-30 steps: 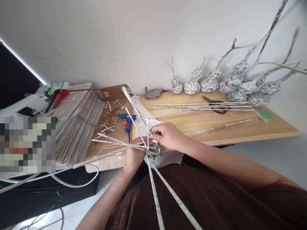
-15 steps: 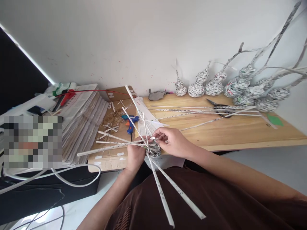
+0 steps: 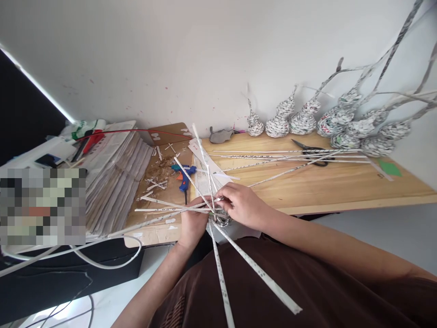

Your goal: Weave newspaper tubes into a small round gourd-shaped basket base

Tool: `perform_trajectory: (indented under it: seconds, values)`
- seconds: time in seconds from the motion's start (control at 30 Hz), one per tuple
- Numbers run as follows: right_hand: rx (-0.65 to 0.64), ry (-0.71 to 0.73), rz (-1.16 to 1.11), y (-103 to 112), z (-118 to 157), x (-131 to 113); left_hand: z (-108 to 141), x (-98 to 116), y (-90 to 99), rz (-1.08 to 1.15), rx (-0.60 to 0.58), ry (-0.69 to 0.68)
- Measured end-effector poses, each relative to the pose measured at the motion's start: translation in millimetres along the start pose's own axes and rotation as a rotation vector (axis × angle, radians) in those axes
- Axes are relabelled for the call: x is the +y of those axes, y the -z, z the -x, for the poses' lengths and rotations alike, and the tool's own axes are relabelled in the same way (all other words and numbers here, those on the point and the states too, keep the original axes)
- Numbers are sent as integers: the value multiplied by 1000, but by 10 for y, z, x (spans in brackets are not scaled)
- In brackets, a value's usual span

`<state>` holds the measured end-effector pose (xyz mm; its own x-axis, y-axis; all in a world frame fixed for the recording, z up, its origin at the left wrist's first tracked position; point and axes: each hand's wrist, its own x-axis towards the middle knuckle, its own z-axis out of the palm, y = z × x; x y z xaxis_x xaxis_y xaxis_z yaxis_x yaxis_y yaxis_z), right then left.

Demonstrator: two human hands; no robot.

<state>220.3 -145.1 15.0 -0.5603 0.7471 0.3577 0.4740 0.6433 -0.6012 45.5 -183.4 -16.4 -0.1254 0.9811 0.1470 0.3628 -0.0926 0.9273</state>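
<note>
A small woven newspaper piece (image 3: 224, 222) is held at the table's front edge, with several rolled paper strips (image 3: 251, 264) fanning out of it. My left hand (image 3: 195, 224) is closed round its left side, where the strips cross, and its fingers are partly hidden by them. On the right, my right hand (image 3: 244, 205) pinches a rolled paper strip (image 3: 219, 199) just above the weave. Two strips reach down over the brown clothing; others point left and up toward the table.
Woven newspaper gourds (image 3: 278, 125) with long stems line the wall. Scissors (image 3: 319, 157) lie under loose paper rolls (image 3: 259, 157). A blue glue gun (image 3: 185, 176) rests on scrap-strewn cardboard (image 3: 136, 240), beside a tall stack of newspaper (image 3: 116, 182).
The woven piece and its strips have turned slightly; the left-pointing strips sit lower and the upper one has swung right. My right hand has tightened its pinch near the weave.
</note>
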Motion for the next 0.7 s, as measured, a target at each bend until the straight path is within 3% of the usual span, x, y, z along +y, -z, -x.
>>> perform_trajectory:
  seconds: [0.23,0.5,0.7]
  values:
    - [39,-76,-36,-5,-1,-47,20,-42,-11,-72,64,-47]
    - [84,-3,56,-25,9,-124,50,-58,-13,-72,63,-53]
    - [111,52,-14,42,33,-180,26,-39,22,-64,90,-45]
